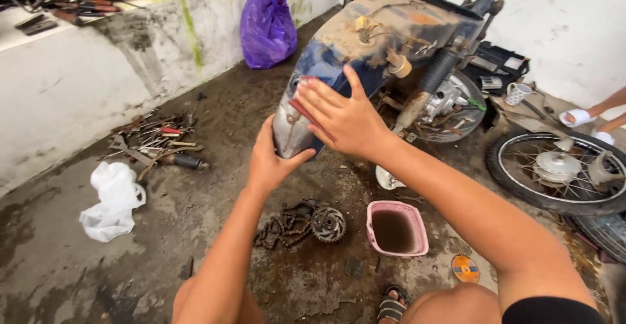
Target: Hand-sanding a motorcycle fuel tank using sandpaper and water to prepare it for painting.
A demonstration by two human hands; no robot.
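Both hands meet on the motorcycle's rusty blue rear fender (339, 70): the left hand (270, 161) clamps its grey tail end, the right hand (342, 118) lies flat, fingers spread, touching it. Below sit a pink tub (373, 233), a sprocket (328, 224) with chain (280, 227); a purple bag (266, 27) leans against the wall, a white bag (112, 200) lies left.

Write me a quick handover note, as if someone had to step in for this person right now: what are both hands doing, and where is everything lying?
Left hand: grips the lower end of the dirty blue motorcycle rear fender from below.
Right hand: fingers spread, pressing a reddish sheet, perhaps sandpaper, flat against the fender's end.
On the floor below: a chain with a sprocket, a pink tub of brownish liquid, and a small disc.
Left: a pile of hand tools and a white bag. Right: a loose spoked wheel.
Done: the wheel and chain are off. Left: the fender is still grimy.
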